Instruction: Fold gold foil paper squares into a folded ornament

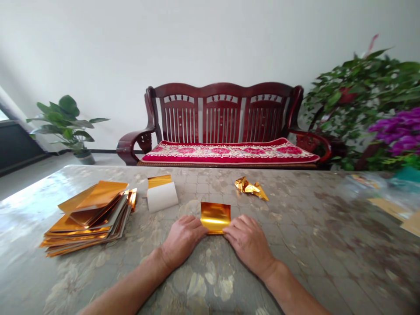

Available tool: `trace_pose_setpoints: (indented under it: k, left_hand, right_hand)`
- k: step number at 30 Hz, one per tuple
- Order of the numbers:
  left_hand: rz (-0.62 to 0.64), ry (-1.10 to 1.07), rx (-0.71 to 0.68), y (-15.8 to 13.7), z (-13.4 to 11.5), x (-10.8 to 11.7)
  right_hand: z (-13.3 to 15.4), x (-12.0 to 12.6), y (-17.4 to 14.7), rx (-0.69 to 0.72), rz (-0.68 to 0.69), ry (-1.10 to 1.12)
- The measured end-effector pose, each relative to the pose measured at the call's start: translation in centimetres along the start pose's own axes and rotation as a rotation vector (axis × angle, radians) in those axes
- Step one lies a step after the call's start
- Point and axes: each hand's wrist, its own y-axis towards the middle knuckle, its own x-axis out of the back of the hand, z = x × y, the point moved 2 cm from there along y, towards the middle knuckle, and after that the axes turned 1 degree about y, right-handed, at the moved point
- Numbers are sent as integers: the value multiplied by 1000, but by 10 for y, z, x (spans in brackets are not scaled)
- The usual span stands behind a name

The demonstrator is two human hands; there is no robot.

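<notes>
While the gold sheet (pixel 215 215) sits bowed on the worktop (pixel 288 267), both hands are right on it! Left hand (pixel 183 239), fingers bunched close, has the near left corner; right hand (pixel 248 240), just as tightly curled, grips the near right. It's partway, I'd judge: bent, but its far edge free. Beyond, one curled piece (pixel 162 197) and crumpled foil (pixel 250 188) lie apart, and that thick stack (pixel 90 218), untouched at left, looks mostly unworked.

Room runs right of the right hand (pixel 247 238) to a blurred, seemingly plastic bag (pixel 367 184), while leftward the sheet stack (pixel 87 221) obstructs
</notes>
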Motion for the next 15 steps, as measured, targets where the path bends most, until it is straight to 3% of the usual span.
trace_pose_setpoints:
  k: [7, 15]
  left_hand:
    - [19, -284, 264, 8, 4, 0]
    - [113, -400, 555, 15, 8, -1]
  right_hand:
    - [-10, -4, 3, -88, 7, 111]
    - [-9, -5, 10, -206, -6, 172]
